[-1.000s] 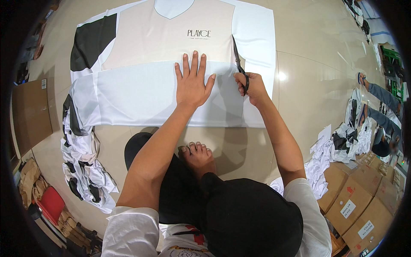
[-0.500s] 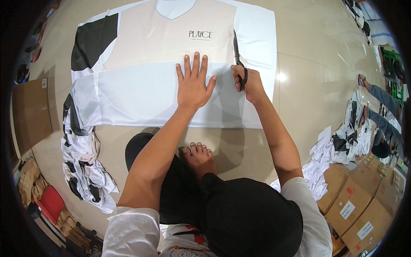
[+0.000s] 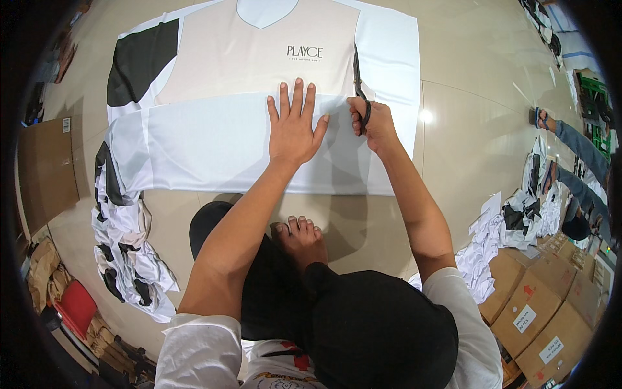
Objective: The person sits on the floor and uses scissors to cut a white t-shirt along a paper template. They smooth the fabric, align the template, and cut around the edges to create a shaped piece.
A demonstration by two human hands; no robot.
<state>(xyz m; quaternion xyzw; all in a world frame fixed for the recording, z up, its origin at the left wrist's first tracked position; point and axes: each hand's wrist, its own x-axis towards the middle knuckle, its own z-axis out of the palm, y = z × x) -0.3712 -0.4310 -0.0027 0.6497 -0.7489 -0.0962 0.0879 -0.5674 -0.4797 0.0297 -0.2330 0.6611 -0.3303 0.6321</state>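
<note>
A white fabric sheet lies spread on the floor, bearing a pale beige V-neck shirt shape with a dark printed logo and a black panel at left. My left hand rests open on the fabric, fingers spread across the lower edge of the beige shape. My right hand grips black scissors, whose blades point away from me along the right edge of that shape, at a small gap in the cloth. My bare foot is just below the sheet, between my forearms.
Piled black-and-white fabric lies at left, near a cardboard sheet and a red chair. More cloth and stacked cartons are at right. Another person's jeans-clad legs and sandalled feet reach in from the right.
My right hand and the scissors have moved up a little along the shape's edge. My left hand has shifted slightly right. The other person's upper foot has moved a little left.
</note>
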